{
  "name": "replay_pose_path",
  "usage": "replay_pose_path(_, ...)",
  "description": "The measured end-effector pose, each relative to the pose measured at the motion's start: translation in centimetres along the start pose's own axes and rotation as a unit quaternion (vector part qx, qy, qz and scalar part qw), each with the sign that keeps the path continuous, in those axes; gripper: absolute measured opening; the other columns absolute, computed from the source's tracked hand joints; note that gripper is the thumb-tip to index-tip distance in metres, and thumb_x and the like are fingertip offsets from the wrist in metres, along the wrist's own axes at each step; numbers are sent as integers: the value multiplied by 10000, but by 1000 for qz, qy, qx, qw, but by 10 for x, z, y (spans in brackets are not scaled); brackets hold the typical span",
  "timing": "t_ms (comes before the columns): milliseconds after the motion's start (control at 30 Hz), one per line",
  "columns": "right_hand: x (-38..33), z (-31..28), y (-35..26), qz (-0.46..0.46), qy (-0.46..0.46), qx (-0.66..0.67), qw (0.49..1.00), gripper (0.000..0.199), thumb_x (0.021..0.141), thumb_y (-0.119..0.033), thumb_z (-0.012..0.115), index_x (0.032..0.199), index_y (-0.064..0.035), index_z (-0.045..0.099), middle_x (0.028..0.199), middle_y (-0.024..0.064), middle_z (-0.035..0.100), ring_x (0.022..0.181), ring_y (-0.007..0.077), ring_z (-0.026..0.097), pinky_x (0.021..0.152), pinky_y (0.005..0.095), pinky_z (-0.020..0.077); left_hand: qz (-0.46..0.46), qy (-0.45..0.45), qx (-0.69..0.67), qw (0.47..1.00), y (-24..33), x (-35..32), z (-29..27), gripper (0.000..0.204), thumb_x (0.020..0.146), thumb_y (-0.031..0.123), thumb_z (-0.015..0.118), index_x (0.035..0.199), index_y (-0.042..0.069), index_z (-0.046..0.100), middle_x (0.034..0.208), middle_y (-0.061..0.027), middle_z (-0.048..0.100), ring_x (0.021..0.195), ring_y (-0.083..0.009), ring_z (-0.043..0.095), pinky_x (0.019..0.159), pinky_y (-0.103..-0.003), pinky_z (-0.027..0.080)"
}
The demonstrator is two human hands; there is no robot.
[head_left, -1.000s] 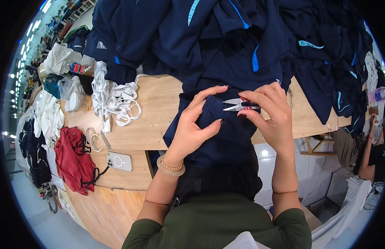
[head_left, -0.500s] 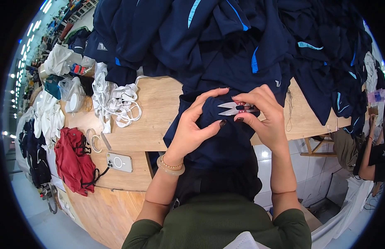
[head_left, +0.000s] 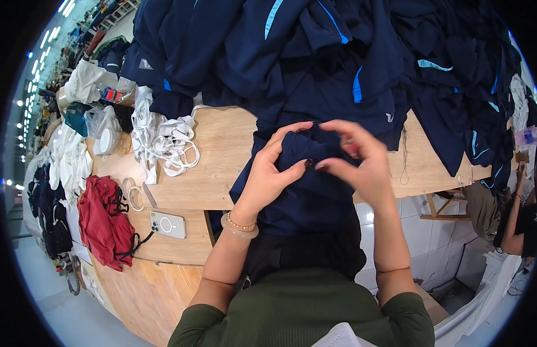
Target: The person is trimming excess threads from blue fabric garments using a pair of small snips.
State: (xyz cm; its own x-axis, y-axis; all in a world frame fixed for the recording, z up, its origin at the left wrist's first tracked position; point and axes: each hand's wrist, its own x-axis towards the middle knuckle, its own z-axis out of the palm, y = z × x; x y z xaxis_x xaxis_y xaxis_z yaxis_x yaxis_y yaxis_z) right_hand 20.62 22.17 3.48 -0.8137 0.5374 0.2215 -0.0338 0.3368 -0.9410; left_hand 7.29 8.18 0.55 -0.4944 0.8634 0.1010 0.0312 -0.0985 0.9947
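I'm seeing both hands pinching one fold of the navy garment point(head_left: 306, 191) at table point(head_left: 222, 144) edge: left hand point(head_left: 268, 176) at 9 o'clock, right hand point(head_left: 361, 165) at 3. Risk: fabric hanging off the edge is dragging the fold loose; pile point(head_left: 314, 52) at 12 is crowding in.

I see a dark blue cloth point(head_left: 306, 173) in my hands, and behind it a big pile of dark blue clothes point(head_left: 338, 63) with light blue stripes. The table point(head_left: 222, 139) is light brown wood, with white cords point(head_left: 164, 139), a red bag point(head_left: 103, 222) with black straps and a white phone point(head_left: 167, 224) on it. My sleeves are dark green, my nails are dark red, and my left wrist has a pale green bangle point(head_left: 239, 230) and a thin gold bead chain.
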Motion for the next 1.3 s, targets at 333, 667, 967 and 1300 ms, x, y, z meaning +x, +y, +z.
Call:
replay_pose_path(333, 14, 6, 6, -2, 79, 132, 988, 19, 873, 23, 643, 871, 39, 655, 814, 30, 663, 773, 88, 632, 695, 204, 488, 10, -15, 78, 997, -8, -1, -7, 287, 778, 22, 664, 1064, 8, 657, 1361, -53, 517, 1251, -220, 474, 1036, -330, 375)
replay_pose_path(667, 11, -2, 14, 96, -8, 137, 986, 147, 837, -16, 685, 982, 9, 684, 766, 11, 631, 703, 67, 587, 691, 203, 485, -5, -28, 13, 1000, -9, -13, -12, 283, 806, 14, 669, 1087, -13, 651, 1399, -73, 466, 1261, -211, 473, 1053, -326, 366)
replay_pose_path(967, 14, 21, 26, 52, 92, 134, 985, 65, 892, -16, 622, 865, 41, 642, 831, 15, 668, 725, 55, 596, 637, 218, 475, 45, -32, 77, 996, -13, -11, -12, 323, 772, 15, 688, 1089, -33, 654, 1417, -82, 453, 1296, -246, 449, 1081, -349, 346)
replay_pose_path(1300, 36, -62, 68, 28, 288, -75, 954, 198, 945, -171, 622, 921, 19, 673, 801, 7, 657, 729, 33, 535, 656, 179, 406, 41, -52, 49, 997, -15, -10, -16, 364, 774, 82, 731, 1104, -46, 648, 1426, -119, 448, 1303, -255, 438, 1085, -364, 332)
